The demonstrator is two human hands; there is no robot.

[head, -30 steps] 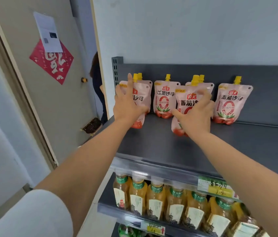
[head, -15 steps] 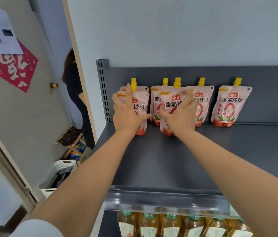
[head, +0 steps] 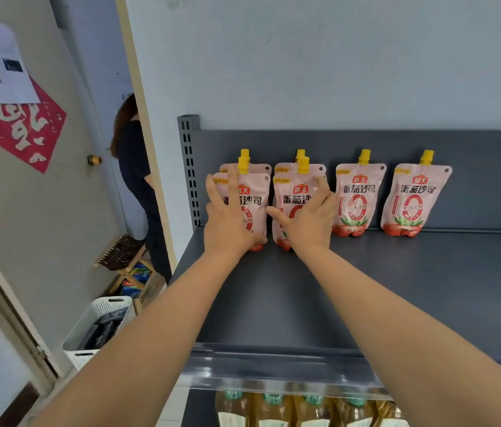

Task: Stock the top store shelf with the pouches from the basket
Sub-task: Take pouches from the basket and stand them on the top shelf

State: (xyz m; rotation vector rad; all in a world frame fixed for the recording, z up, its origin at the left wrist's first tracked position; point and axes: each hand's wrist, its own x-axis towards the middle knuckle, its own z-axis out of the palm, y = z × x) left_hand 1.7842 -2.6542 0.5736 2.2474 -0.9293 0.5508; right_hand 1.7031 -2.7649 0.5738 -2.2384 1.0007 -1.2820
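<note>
**Pouches stood in a row on the top shelf**

Two bare forearms reach to the back of the dark grey shelf. The left hand lies on the front of the leftmost pouch. The right hand lies on the next pouch beside it. The fingers of both are spread and nearly straight, pressing flat rather than clasping.

Each of these two stands just in front of another pouch, so the hands seem to be pushing them back and upright to form a tidy second rank. Two more pouches stand singly to the right, leaning on the back panel.

Every pouch stands on its base, long axis vertical, with its yellow spout cap up and its printed face toward the viewer.

A white basket sits on the floor at lower left, well apart — its contents are too dark to make out. Bottles fill the shelf below.
</note>
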